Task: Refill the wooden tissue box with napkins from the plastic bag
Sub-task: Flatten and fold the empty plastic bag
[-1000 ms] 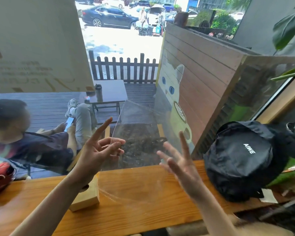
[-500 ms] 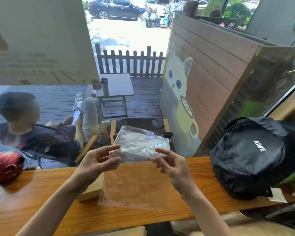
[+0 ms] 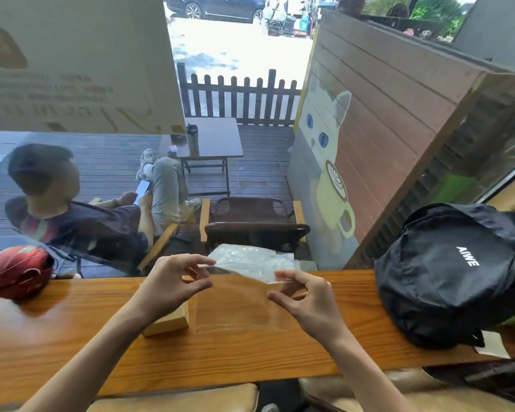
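Note:
A clear plastic bag hangs folded over between my two hands, its lower edge down on the wooden counter. My left hand pinches the fold at the left between thumb and fingertips. My right hand pinches the fold at the right. The bag looks empty; I see no napkins. The wooden tissue box stands on the counter under my left hand, mostly hidden by hand and forearm.
A black backpack takes up the counter's right end. A red helmet lies at the left end. Directly behind the counter is a window; a seated person is outside. Padded stools sit below the counter's near edge.
The bag was held up flat on my open hands; it has been folded over and lowered, and both hands now pinch its fold just above the counter.

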